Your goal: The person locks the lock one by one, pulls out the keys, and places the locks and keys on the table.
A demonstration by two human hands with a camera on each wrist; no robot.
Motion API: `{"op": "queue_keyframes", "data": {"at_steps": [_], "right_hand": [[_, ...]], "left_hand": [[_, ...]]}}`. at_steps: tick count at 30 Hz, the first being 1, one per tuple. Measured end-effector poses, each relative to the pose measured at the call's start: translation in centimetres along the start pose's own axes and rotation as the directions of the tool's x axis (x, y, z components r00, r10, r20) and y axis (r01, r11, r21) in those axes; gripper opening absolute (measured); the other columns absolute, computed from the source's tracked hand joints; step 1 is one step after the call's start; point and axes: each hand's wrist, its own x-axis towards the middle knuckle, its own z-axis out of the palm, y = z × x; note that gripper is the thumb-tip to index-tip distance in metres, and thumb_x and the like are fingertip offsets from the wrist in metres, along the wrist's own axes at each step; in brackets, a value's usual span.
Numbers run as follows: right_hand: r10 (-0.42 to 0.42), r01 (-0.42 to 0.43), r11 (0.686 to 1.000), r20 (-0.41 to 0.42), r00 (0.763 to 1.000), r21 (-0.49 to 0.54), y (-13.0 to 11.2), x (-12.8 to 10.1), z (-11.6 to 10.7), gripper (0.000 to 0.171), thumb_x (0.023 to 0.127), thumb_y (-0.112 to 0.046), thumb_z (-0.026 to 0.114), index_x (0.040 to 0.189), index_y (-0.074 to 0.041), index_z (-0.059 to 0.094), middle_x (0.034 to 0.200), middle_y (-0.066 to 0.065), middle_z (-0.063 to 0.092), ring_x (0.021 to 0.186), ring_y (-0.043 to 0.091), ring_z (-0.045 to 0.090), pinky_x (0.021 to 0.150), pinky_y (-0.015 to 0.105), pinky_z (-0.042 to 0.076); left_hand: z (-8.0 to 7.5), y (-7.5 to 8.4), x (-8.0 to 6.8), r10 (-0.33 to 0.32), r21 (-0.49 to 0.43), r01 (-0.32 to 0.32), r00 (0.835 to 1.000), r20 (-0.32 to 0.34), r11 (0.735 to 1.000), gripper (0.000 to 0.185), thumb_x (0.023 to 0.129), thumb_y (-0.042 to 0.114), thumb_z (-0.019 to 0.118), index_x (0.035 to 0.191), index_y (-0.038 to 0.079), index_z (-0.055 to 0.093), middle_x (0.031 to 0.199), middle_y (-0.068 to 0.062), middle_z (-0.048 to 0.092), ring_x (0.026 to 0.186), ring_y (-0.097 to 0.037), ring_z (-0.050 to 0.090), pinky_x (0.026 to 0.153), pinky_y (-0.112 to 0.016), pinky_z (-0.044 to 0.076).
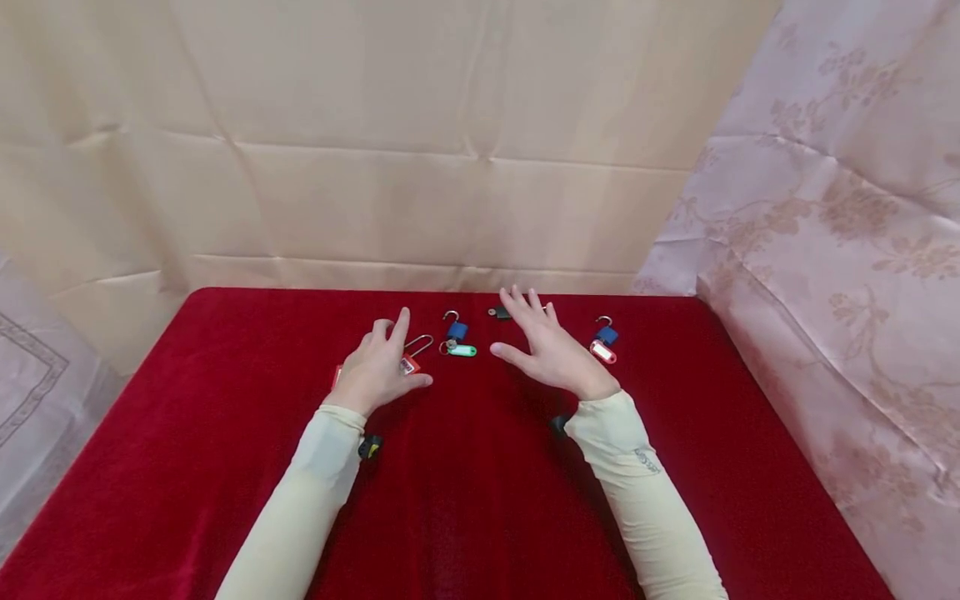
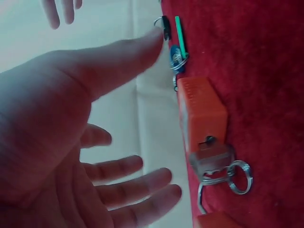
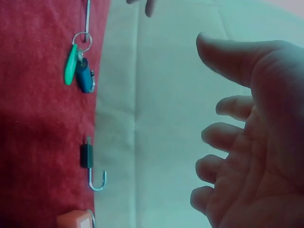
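My left hand point(image 1: 375, 371) hovers with its fingers spread over a red padlock point(image 1: 409, 365), hiding part of it; its long shackle shows past the fingers. In the left wrist view, a key with a ring point(image 2: 240, 176) sits at the end of this orange-red padlock point(image 2: 204, 111). My right hand point(image 1: 558, 354) is held above the table, thumb apart from the fingers, gripping nothing. Beyond its fingers lies a small dark padlock point(image 1: 502, 312), whose hooked shackle point(image 3: 98, 186) shows open in the right wrist view. Between the hands is a blue padlock point(image 1: 457, 331) with a green key tag point(image 1: 461, 351).
Right of my right hand lies another blue padlock point(image 1: 607, 335) with a red key tag point(image 1: 603, 352). An orange-red block point(image 3: 75, 220) shows at the right wrist view's bottom edge. The red cloth-covered table point(image 1: 465, 500) ends at a beige curtain point(image 1: 420, 208); a floral curtain point(image 1: 847, 233) hangs right.
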Motion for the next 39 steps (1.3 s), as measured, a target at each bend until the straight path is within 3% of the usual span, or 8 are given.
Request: {"op": "queue_keyframes", "data": {"at_steps": [3,5,11,16,22,30,39], "right_hand": [[0.034,-0.034,0.999,0.016,0.999,0.001,0.1,-0.1,0.3,0.081,0.1,-0.039,0.064,0.163,-0.015,0.019,0.167,0.013,0.019,0.154,0.036,0.0,0.12,0.059,0.005],[0.04,-0.04,0.999,0.019,0.999,-0.001,0.1,-0.2,0.6,0.077,0.1,-0.04,0.063,0.162,-0.016,0.024,0.165,0.012,0.027,0.154,0.035,0.01,0.119,0.061,0.01],[-0.075,0.074,0.997,-0.018,0.997,-0.034,0.2,0.5,1.6,0.06,0.101,-0.033,0.063,0.151,-0.006,0.046,0.151,0.011,0.051,0.137,0.025,0.05,0.114,0.044,0.036],[-0.1,0.1,0.995,-0.033,0.994,0.022,0.2,1.0,2.4,0.051,0.099,-0.025,0.067,0.144,-0.003,0.055,0.142,0.014,0.058,0.121,0.031,0.062,0.105,0.043,0.046],[-0.067,0.067,0.996,0.008,0.998,0.061,0.7,1.3,3.2,0.05,0.098,-0.024,0.069,0.142,-0.003,0.056,0.138,0.013,0.061,0.112,0.03,0.066,0.098,0.041,0.051],[-0.076,0.074,0.996,0.063,0.995,0.041,0.8,1.6,3.7,0.048,0.099,-0.025,0.067,0.141,-0.003,0.057,0.135,0.012,0.063,0.107,0.022,0.066,0.095,0.038,0.052],[-0.103,0.097,0.993,0.091,0.991,0.06,0.8,1.7,4.5,0.042,0.1,-0.021,0.065,0.136,-0.001,0.06,0.129,0.014,0.066,0.102,0.019,0.068,0.093,0.038,0.053]], "left_hand": [[0.3,0.0,-0.1,-0.013,0.035,0.012,0.999,0.04,0.999,0.108,0.08,0.038,0.086,0.16,0.003,0.023,0.142,-0.028,0.043,0.119,-0.043,0.055,0.081,-0.051,0.057],[0.5,0.1,-0.1,-0.029,0.048,0.026,0.998,0.062,0.999,0.107,0.079,0.037,0.087,0.159,0.002,0.025,0.14,-0.028,0.045,0.117,-0.043,0.055,0.08,-0.051,0.057],[0.8,0.0,0.1,-0.044,0.094,0.032,0.991,0.126,0.995,0.097,0.082,0.039,0.084,0.154,-0.002,0.035,0.138,-0.029,0.049,0.119,-0.044,0.055,0.088,-0.053,0.055],[0.9,-0.2,0.1,-0.041,0.144,0.02,0.989,0.144,0.989,0.078,0.084,0.04,0.082,0.139,-0.006,0.053,0.126,-0.026,0.058,0.111,-0.04,0.059,0.088,-0.052,0.054],[1.0,-0.3,0.2,-0.034,0.163,0.012,0.99,0.135,0.987,0.06,0.086,0.038,0.081,0.122,-0.006,0.064,0.114,-0.022,0.063,0.101,-0.036,0.061,0.082,-0.05,0.056],[1.2,-0.4,0.4,-0.039,0.158,0.019,0.992,0.123,0.987,0.045,0.088,0.028,0.08,0.116,-0.004,0.066,0.108,-0.021,0.062,0.097,-0.035,0.062,0.082,-0.05,0.055],[1.3,-0.5,0.4,-0.045,0.147,0.026,0.991,0.128,0.989,0.052,0.088,0.028,0.079,0.123,-0.006,0.062,0.115,-0.023,0.062,0.101,-0.035,0.061,0.088,-0.051,0.054]]}}
